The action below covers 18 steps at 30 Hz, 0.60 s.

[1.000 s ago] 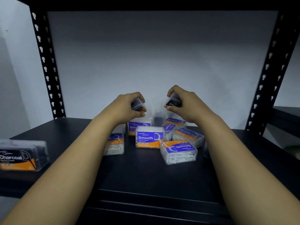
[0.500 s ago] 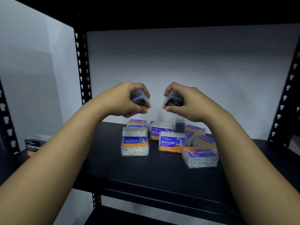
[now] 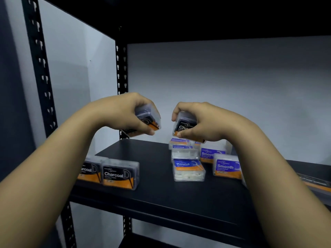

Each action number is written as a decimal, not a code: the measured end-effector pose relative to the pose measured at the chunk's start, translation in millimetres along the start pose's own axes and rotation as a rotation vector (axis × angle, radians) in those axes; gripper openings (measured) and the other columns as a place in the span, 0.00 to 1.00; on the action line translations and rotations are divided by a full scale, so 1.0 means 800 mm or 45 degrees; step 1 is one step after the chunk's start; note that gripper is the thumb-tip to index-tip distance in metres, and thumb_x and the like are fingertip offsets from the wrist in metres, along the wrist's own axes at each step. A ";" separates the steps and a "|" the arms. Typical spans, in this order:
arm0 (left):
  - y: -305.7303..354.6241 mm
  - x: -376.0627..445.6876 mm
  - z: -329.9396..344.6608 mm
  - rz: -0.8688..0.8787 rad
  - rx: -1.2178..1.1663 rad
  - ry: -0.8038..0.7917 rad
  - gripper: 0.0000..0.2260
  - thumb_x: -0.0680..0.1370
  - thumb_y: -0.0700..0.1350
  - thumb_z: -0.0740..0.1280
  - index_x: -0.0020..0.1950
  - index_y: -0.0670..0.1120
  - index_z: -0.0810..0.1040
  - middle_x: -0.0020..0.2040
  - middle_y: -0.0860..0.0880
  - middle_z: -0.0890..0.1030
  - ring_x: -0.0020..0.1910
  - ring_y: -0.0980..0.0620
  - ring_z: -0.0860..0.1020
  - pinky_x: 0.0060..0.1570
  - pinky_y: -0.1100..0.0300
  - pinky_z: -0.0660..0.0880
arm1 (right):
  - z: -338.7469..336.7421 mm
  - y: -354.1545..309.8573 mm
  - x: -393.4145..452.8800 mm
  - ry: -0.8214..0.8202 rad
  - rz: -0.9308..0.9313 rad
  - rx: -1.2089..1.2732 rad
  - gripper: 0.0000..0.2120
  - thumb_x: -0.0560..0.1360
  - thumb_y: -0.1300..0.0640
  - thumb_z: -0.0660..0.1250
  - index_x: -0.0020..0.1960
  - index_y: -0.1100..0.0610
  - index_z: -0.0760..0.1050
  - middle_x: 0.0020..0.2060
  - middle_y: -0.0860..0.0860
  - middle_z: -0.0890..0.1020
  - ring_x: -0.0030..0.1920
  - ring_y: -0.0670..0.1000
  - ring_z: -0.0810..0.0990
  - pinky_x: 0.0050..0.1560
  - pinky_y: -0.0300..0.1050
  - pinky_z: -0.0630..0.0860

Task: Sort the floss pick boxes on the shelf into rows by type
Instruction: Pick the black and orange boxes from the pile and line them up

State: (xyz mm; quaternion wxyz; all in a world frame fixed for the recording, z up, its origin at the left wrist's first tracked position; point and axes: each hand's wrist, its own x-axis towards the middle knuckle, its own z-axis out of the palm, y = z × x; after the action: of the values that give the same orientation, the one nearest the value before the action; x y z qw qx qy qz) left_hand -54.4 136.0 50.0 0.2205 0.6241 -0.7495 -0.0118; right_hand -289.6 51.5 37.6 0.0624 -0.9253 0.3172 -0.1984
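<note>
Both hands hang in the air above the black shelf (image 3: 154, 178), each closed around a charcoal floss pick box. The left hand (image 3: 123, 113) grips the left-held Charcoal box (image 3: 146, 120) from above, tilted so one end dips toward the middle; the right hand (image 3: 200, 122) pinches the right-held Charcoal box (image 3: 183, 125) with thumb below and fingers on top, label facing the camera. The relation that matters is where the started row lies: two Charcoal boxes (image 3: 119, 173) stand upright side by side at the shelf's front left, below and left of both hands, with long faces forward. The left hand is the nearer of the two, so its box probably goes down first, next to that pair; the right hand has to cross further leftward. The Round boxes (image 3: 187, 167) and Smooth boxes (image 3: 226, 166) sit unsorted in a cluster beneath the right hand, well apart from the charcoal pair, with bare shelf between.
</note>
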 end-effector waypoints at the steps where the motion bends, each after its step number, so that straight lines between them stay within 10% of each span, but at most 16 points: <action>1: -0.008 -0.003 -0.006 0.007 -0.011 -0.034 0.16 0.69 0.52 0.81 0.54 0.60 0.83 0.43 0.61 0.85 0.42 0.59 0.83 0.47 0.53 0.83 | 0.004 -0.007 0.005 -0.017 0.006 -0.008 0.16 0.74 0.49 0.76 0.58 0.40 0.74 0.49 0.44 0.80 0.43 0.50 0.84 0.42 0.51 0.86; 8: -0.071 -0.019 -0.026 0.006 0.027 -0.254 0.17 0.69 0.51 0.81 0.54 0.64 0.82 0.46 0.64 0.84 0.43 0.63 0.82 0.42 0.65 0.77 | 0.038 -0.044 0.039 -0.123 0.075 -0.052 0.16 0.73 0.45 0.77 0.58 0.39 0.75 0.48 0.41 0.80 0.45 0.46 0.81 0.43 0.46 0.80; 18: -0.145 -0.020 -0.024 -0.022 0.017 -0.348 0.16 0.69 0.50 0.80 0.54 0.63 0.82 0.49 0.62 0.85 0.47 0.60 0.83 0.53 0.54 0.82 | 0.088 -0.063 0.074 -0.267 0.184 0.015 0.17 0.69 0.41 0.79 0.54 0.40 0.78 0.49 0.43 0.84 0.46 0.49 0.85 0.44 0.49 0.84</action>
State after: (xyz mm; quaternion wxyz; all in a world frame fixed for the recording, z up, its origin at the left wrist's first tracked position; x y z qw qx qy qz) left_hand 62.3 130.6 27.9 0.1120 0.6246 -0.7672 -0.0938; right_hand -190.0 54.6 5.1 0.1149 -0.9153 0.3736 -0.0975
